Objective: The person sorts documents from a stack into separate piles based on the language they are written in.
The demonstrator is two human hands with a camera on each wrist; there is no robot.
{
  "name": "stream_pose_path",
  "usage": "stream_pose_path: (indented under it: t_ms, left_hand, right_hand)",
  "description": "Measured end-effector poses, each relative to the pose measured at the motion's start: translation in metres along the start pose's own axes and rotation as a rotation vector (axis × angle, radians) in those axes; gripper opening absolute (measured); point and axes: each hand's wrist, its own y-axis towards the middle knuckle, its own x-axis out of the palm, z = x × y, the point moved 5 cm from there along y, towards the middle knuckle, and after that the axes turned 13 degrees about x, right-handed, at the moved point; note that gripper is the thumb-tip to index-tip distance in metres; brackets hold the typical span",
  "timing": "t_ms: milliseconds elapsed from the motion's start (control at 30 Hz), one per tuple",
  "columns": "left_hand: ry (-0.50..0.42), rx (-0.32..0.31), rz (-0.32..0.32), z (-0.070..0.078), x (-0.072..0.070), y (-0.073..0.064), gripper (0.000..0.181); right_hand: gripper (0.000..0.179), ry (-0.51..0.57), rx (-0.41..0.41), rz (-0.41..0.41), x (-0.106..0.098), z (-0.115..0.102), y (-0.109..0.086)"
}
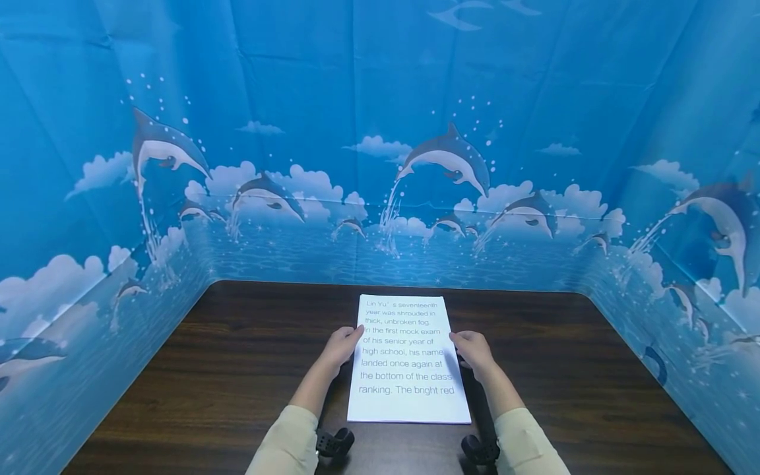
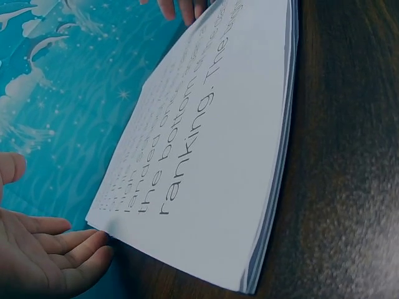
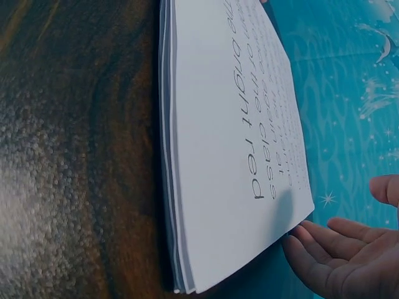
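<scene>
A stack of white paper sheets (image 1: 410,409), its top sheet printed with large English text, is in front of me between both hands. Its layered near edge shows in both wrist views. My left hand (image 1: 343,346) is at the left side edge of the stack. In the left wrist view, the fingers (image 2: 81,252) are fairly straight with tips at the paper's edge, and the thumb stands apart. My right hand (image 1: 473,351) mirrors this at the right edge; its fingers (image 3: 324,246) are extended, thumb raised off the paper. Whether fingertips go under the sheets is hard to tell.
A dark brown wooden table (image 1: 237,369) lies beneath the paper. Blue cloth (image 1: 309,79) printed with dolphins and clouds encloses its back and sides. Both wrists carry black straps with devices (image 1: 335,442), and pale sleeves (image 1: 525,439) cover the forearms.
</scene>
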Motion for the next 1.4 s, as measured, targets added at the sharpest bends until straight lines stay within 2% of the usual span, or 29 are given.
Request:
stream_pose_path:
  t_ms: [367,467,600,700,800,967,1067,1167,1267,1400]
  left_hand:
    - [0.005,0.026,-0.002,0.002,0.0,0.002,0.069]
    - [0.0,0.041,0.01,0.002,0.0,0.002,0.069]
    - [-0.038,0.033,0.044,0.002,-0.001,0.003,0.068]
    - [-0.094,0.014,0.065,0.003,-0.001,0.0,0.064]
    - [-0.137,0.001,0.073,0.013,-0.003,-0.008,0.055]
    - [-0.148,-0.039,0.082,0.05,-0.012,-0.036,0.039]
    - [-0.104,-0.024,0.056,0.063,-0.014,-0.047,0.031]
    - [-0.051,0.0,0.016,0.065,-0.013,-0.05,0.026]
    - [0.009,0.052,-0.009,0.066,-0.011,-0.05,0.023]
    - [0.097,0.092,0.009,0.071,-0.012,-0.05,0.023]
  right_hand:
    - [0.051,-0.03,-0.029,0.027,-0.004,-0.01,-0.007]
    - [0.047,-0.022,-0.033,0.055,-0.006,-0.013,-0.011]
    - [0.044,0.02,-0.04,0.079,-0.007,-0.016,-0.016]
    - [0.046,0.065,-0.018,0.079,-0.01,-0.021,-0.028]
    - [0.045,0.115,0.009,0.075,-0.014,-0.032,-0.047]
    - [0.03,0.089,0.046,0.085,-0.02,-0.045,-0.073]
    - [0.022,0.053,0.063,0.076,-0.019,-0.046,-0.078]
    - [0.019,0.045,0.068,0.071,-0.018,-0.044,-0.078]
    - [0.016,0.049,0.065,0.076,-0.017,-0.043,-0.078]
    - [0.015,0.057,0.057,0.08,-0.016,-0.044,-0.077]
